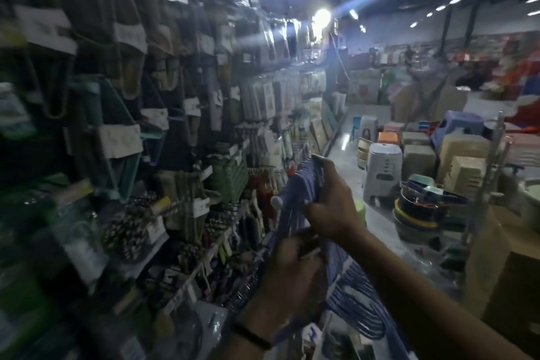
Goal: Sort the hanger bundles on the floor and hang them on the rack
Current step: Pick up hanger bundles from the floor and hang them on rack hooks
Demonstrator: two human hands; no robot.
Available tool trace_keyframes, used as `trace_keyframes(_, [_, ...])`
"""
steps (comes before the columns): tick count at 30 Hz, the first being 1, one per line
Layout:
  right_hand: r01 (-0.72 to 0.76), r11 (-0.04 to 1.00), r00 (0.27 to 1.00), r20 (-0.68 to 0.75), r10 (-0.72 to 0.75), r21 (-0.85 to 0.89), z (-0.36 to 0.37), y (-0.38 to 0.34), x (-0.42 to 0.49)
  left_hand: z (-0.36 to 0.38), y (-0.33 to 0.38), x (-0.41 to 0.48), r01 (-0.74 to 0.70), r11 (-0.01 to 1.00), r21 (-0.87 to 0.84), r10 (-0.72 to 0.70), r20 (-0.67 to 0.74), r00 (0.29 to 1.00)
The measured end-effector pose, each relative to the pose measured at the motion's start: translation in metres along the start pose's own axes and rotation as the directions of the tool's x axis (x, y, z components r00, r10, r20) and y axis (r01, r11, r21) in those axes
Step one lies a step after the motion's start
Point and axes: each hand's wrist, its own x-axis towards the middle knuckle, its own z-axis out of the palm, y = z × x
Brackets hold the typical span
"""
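Blue hanger bundle [306,181] held up in aisle. R hand [330,196] grips its top end; L hand [292,257] grips mid, blurred. Long axis: top away, tail toward person. Rack [201,263] lies left of bundle, L hand nearer.

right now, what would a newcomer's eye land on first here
First, the blue hanger bundle at centre, gripped near its top by the right hand and lower down by the left hand. Next, the glaring ceiling lamp above it. Then the display rack crowded with hanging goods along the left, and plastic stools at right.
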Motion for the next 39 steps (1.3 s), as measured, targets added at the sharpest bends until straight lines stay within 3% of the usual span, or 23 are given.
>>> trace_keyframes(1, [0.012, 1.0, 1.0, 0.014, -0.012, 0.012, 0.0, -0.001, 0.015, -0.013, 0.014, -0.004, -0.011, 1.0, -0.021, 0.011, 0.015, 1.0])
trace_keyframes(3, [0.027, 0.998, 0.998, 0.05, -0.03, 0.063, -0.001, -0.01, 0.043, -0.044, 0.043, -0.006, -0.115, 0.993, 0.014, 0.116, -0.182, 0.976])
trace_keyframes(5, [0.061, 0.99, 0.992, 0.105, -0.075, 0.129, 0.0, -0.022, 0.071, -0.077, 0.076, 0.004, -0.258, 0.965, 0.056, 0.251, -0.486, 0.837])
trace_keyframes(7, [0.086, 0.979, 0.977, 0.174, -0.119, 0.186, 0.003, -0.036, 0.101, -0.105, 0.105, 0.026, -0.333, 0.94, 0.074, 0.315, -0.562, 0.764])
trace_keyframes(10, [0.094, 0.933, 0.942, 0.273, -0.196, 0.347, 0.012, -0.061, 0.139, -0.129, 0.136, 0.069, -0.248, 0.96, 0.127, 0.279, -0.49, 0.826])
trace_keyframes(14, [0.135, 0.876, 0.893, 0.326, -0.31, 0.463, 0.026, -0.089, 0.181, -0.145, 0.152, 0.114, -0.196, 0.98, -0.043, 0.17, -0.335, 0.927])
trace_keyframes(20, [0.076, 0.781, 0.786, 0.445, -0.429, 0.619, 0.052, -0.109, 0.232, -0.18, 0.151, 0.149, -0.336, 0.942, -0.015, 0.304, -0.387, 0.871])
trace_keyframes(24, [0.04, 0.785, 0.757, 0.494, -0.427, 0.618, 0.082, -0.114, 0.259, -0.217, 0.146, 0.172, -0.319, 0.946, -0.05, 0.272, -0.41, 0.871])
trace_keyframes(30, [0.039, 0.827, 0.817, 0.459, -0.35, 0.56, 0.125, -0.106, 0.281, -0.24, 0.128, 0.2, -0.43, 0.885, 0.179, 0.463, -0.24, 0.853])
trace_keyframes(36, [-0.025, 0.853, 0.878, 0.42, -0.231, 0.521, 0.154, -0.066, 0.265, -0.24, 0.068, 0.232, -0.387, 0.91, 0.149, 0.414, -0.323, 0.851])
trace_keyframes(39, [0.014, 0.867, 0.906, 0.36, -0.222, 0.498, 0.151, -0.025, 0.257, -0.223, 0.04, 0.253, -0.335, 0.934, 0.128, 0.356, -0.233, 0.905])
